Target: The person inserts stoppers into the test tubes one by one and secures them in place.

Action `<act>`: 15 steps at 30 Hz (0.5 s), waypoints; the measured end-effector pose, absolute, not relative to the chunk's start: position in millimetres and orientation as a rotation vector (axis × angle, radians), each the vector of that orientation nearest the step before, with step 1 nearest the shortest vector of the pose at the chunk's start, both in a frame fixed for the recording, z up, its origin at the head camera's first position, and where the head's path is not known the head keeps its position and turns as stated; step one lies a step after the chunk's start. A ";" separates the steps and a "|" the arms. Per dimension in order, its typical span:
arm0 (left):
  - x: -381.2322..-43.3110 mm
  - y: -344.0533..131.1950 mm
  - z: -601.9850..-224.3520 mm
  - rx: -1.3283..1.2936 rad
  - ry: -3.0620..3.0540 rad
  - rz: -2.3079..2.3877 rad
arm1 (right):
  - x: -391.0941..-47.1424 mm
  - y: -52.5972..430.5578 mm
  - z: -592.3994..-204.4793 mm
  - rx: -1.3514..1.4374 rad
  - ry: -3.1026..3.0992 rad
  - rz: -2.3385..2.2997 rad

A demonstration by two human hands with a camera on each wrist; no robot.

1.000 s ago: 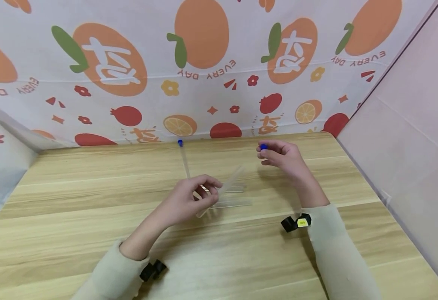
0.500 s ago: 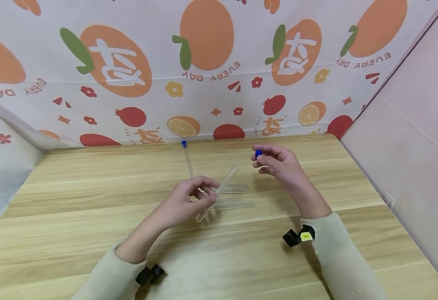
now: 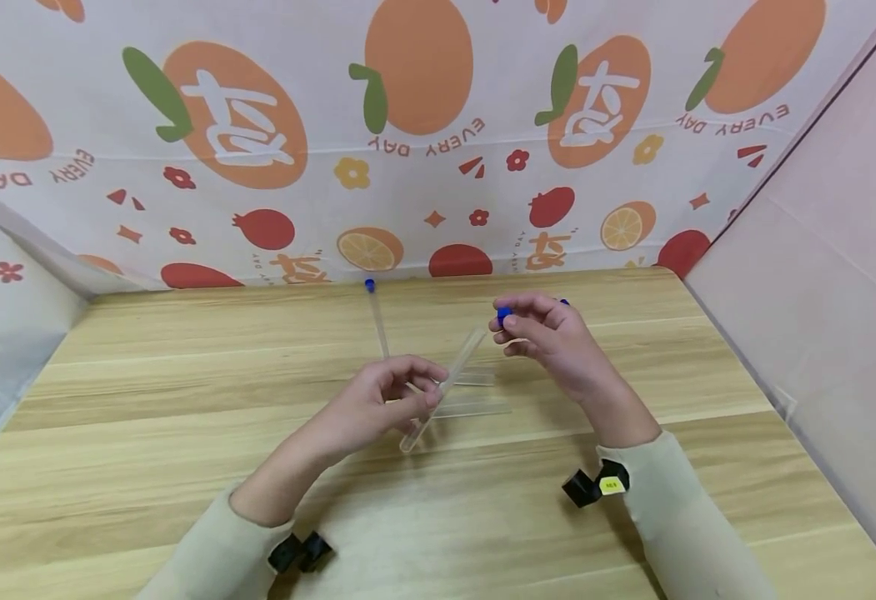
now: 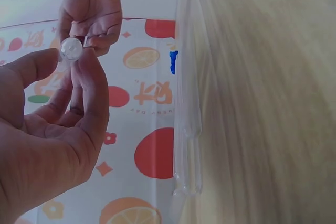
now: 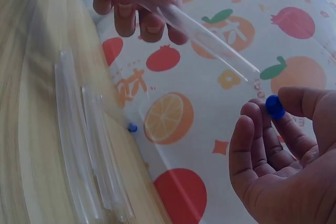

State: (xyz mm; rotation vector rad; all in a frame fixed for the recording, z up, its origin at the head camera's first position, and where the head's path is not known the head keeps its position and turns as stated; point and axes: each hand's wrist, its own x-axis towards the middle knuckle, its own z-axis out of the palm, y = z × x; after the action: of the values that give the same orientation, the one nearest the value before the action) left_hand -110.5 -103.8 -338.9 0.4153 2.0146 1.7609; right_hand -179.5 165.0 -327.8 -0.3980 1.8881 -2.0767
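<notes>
My left hand (image 3: 377, 396) pinches a clear test tube (image 3: 464, 357) between thumb and fingers. The tube slants, its rounded bottom low and toward me, its open end up and to the right. In the left wrist view that rounded end (image 4: 71, 49) faces the camera. My right hand (image 3: 558, 346) pinches a small blue stopper (image 3: 504, 317) between thumb and forefinger. In the right wrist view the stopper (image 5: 274, 107) sits just beyond the tube's open mouth, a small gap between them. The other right fingers curl loosely below.
Clear tubes (image 3: 475, 407) lie on the wooden table (image 3: 182, 467) under and behind my left hand. Farther back lies a tube with a blue stopper (image 3: 370, 286) in its end. Another blue piece (image 3: 564, 302) peeks out behind my right hand. A fruit-print cloth (image 3: 422, 175) hangs behind the table.
My right hand has moved left and slightly down with the stopper, closer to the tube's open end. The blue piece behind it has come into view. The left hand has shifted slightly right.
</notes>
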 end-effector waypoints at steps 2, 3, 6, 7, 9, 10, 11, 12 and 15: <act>-110.7 -102.8 -339.5 0.386 1.963 1.779 | -178.4 163.1 -326.8 -0.397 1.874 -2.086; -110.9 -102.1 -340.0 0.376 1.931 1.792 | -177.9 162.1 -326.4 -0.392 1.866 -2.095; -111.1 -100.5 -342.4 0.357 1.828 1.820 | -176.5 159.3 -326.3 -0.354 1.824 -2.126; -111.1 -99.9 -343.4 0.352 1.791 1.828 | -175.7 158.3 -326.0 -0.339 1.809 -2.135; -110.6 -98.8 -345.3 0.347 1.727 1.837 | -174.6 156.7 -326.2 -0.310 1.777 -2.147; -110.3 -98.5 -346.1 0.347 1.705 1.837 | -174.1 156.0 -326.4 -0.299 1.763 -2.151; -110.0 -98.1 -346.6 0.350 1.687 1.837 | -173.6 155.5 -326.5 -0.289 1.752 -2.157; -109.7 -97.6 -346.8 0.347 1.670 1.839 | -173.2 155.0 -326.5 -0.283 1.744 -2.161; -109.3 -96.4 -346.6 0.354 1.645 1.845 | -172.7 153.9 -326.0 -0.275 1.726 -2.177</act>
State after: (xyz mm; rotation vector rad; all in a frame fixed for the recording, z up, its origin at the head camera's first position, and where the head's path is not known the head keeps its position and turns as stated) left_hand -109.3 -96.4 -346.6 0.3539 1.6454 1.8450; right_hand -172.7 153.9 -326.0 -0.2747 1.7262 -2.1771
